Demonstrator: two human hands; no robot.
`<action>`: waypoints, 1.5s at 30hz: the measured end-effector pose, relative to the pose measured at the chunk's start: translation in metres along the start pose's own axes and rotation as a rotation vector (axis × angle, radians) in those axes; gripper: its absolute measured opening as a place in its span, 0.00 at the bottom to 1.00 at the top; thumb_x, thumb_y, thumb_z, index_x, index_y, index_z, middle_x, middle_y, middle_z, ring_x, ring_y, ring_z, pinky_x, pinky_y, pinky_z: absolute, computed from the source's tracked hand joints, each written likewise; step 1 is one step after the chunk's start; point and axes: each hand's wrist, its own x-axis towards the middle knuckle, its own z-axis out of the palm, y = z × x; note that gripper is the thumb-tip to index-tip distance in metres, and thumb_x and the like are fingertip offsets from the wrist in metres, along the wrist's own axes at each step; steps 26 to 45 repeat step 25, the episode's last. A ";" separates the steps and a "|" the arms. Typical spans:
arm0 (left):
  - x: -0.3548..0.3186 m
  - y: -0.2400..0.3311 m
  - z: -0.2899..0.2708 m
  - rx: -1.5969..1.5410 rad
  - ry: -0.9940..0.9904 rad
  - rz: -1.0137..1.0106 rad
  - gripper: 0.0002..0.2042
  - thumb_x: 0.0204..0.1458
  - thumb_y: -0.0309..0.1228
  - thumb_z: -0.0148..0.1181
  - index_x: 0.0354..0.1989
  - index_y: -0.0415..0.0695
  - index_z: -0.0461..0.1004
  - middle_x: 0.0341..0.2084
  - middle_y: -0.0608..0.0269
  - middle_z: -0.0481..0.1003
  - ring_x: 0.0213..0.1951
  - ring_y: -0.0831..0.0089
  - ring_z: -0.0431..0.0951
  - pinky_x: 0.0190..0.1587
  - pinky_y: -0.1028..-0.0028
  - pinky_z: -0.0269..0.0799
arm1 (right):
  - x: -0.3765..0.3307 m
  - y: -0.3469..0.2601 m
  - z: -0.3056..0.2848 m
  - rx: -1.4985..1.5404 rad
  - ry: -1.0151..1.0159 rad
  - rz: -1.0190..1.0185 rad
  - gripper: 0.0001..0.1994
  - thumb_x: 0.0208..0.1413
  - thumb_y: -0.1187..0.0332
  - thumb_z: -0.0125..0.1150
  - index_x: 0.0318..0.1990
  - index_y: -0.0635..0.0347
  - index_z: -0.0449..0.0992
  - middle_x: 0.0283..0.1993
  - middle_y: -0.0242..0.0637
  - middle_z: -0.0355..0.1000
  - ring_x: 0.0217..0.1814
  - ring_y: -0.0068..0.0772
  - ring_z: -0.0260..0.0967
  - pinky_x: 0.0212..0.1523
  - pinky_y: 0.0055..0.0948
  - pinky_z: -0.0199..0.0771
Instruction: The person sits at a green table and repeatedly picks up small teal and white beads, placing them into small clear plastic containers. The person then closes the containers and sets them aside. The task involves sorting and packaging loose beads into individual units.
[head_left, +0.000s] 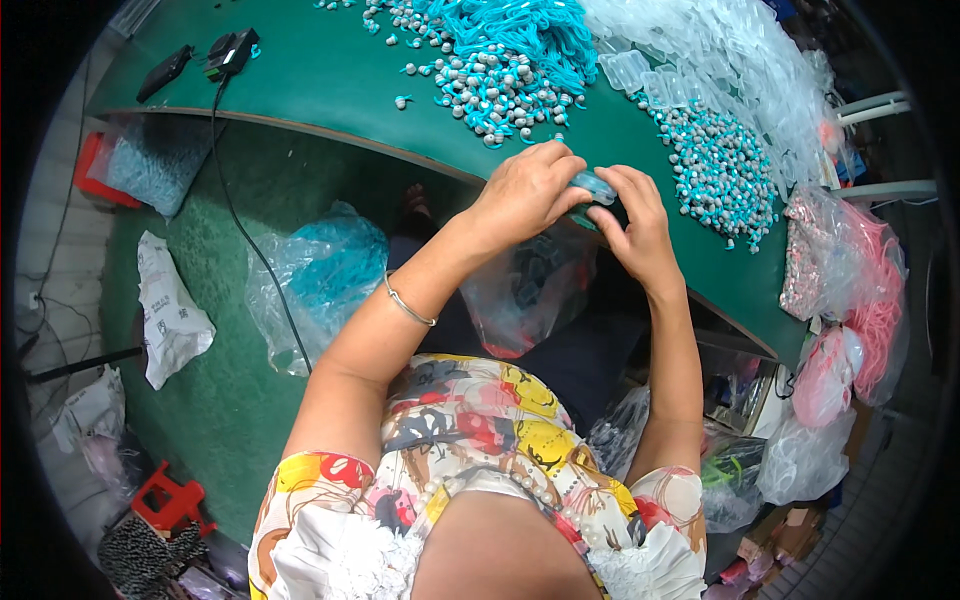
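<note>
Fingers of both hands are closed on a small clear plastic packet (592, 186) with turquoise inside, which is held at the near edge of the green table (330, 75), just in front of the person's body. The left hand (525, 190) is curled over the packet's left end, with fingertips pinched on it from above, while the right hand (632, 222) is closed on its right end from below and beside, so that the two hands are nearly touching. A thin metal bangle (408, 303) is worn on the left wrist. Directly beneath the hands, a clear plastic bag (525, 290) with dark contents is hung below the table edge. Just beyond the hands, a heap of grey beads on turquoise cords (495, 85) is spread on the table, and a second heap of the same pieces (722, 165) is seen just to the right. Behind these, a pile of empty clear packets (720, 60) is stacked toward the far edge. At the right end, bags of pink cords (865, 290) are laid. On the green floor below the table, another clear bag holding turquoise pieces (320, 275) is set, well apart from the hands.
</note>
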 end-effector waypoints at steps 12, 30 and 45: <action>-0.021 0.021 -0.011 -0.217 -0.107 0.083 0.09 0.55 0.32 0.63 0.36 0.37 0.75 0.29 0.54 0.72 0.31 0.56 0.75 0.33 0.65 0.71 | -0.030 -0.039 -0.010 0.296 0.016 0.163 0.09 0.52 0.72 0.68 0.39 0.65 0.78 0.33 0.42 0.73 0.31 0.38 0.71 0.31 0.32 0.70; -0.165 -0.066 0.073 0.072 -0.743 -0.379 0.17 0.53 0.37 0.65 0.50 0.46 0.76 0.46 0.54 0.74 0.49 0.55 0.75 0.52 0.61 0.72 | -0.149 0.088 0.201 0.184 -0.760 0.736 0.16 0.56 0.58 0.57 0.42 0.60 0.81 0.42 0.53 0.77 0.49 0.48 0.76 0.50 0.44 0.73; -0.165 -0.066 0.073 0.072 -0.743 -0.379 0.17 0.53 0.37 0.65 0.50 0.46 0.76 0.46 0.54 0.74 0.49 0.55 0.75 0.52 0.61 0.72 | -0.149 0.088 0.201 0.184 -0.760 0.736 0.16 0.56 0.58 0.57 0.42 0.60 0.81 0.42 0.53 0.77 0.49 0.48 0.76 0.50 0.44 0.73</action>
